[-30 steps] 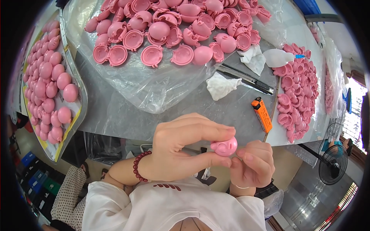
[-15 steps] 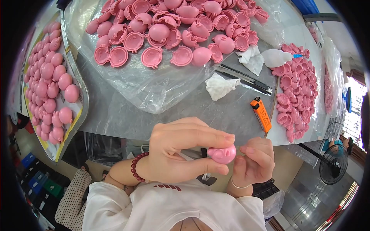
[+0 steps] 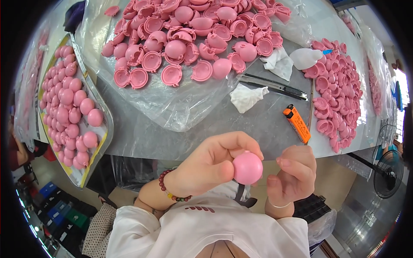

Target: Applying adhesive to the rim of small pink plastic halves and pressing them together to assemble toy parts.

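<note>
Left hand (image 3: pixel 206 165) pinching a closed pink ball (image 3: pixel 248 168) just below the table edge (image 3: pixel 180 151), right hand (image 3: pixel 292 174) loosely curled beside it, tray of finished balls (image 3: pixel 69 107) part-filled left of that edge, heap of open half-shells (image 3: pixel 189 38) beyond it unassembled.

The person wears a white short-sleeved top with a small dark red printed mark across the chest. Around the wrist of the left hand (image 3: pixel 211 165) sits a bracelet (image 3: pixel 170 191) of round beads, mostly dark red, with a few greenish and lighter ones near its lower end. The wrist of the right hand (image 3: pixel 292 176) carries a thin, pale bangle (image 3: pixel 277 205), and both hands are bare, with no gloves and short, plain nails.
</note>
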Demonstrator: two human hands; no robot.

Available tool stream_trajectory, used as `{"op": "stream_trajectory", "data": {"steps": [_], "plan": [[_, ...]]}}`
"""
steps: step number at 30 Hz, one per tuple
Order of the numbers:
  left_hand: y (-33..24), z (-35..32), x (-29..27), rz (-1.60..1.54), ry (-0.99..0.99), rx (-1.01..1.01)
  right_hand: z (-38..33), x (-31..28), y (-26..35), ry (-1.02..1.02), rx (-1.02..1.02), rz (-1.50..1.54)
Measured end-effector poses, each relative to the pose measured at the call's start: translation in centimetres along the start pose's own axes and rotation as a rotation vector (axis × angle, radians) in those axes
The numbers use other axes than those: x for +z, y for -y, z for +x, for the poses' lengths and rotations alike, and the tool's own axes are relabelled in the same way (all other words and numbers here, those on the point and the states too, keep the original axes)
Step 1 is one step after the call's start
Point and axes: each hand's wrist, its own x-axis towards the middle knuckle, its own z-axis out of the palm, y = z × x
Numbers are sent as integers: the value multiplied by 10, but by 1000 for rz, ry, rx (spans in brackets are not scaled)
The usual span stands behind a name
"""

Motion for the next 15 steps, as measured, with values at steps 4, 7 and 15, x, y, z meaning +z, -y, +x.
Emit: {"op": "stream_trajectory", "data": {"steps": [4,7,15], "plan": [[1,1,2,-66,55,-91,5,3,3,-18,-5,26],[0,0,3,-39,23,-82,8,2,2,-23,13,38],[-5,-6,-2,432,-70,418,39,30,-18,160,-50,-402]]}}
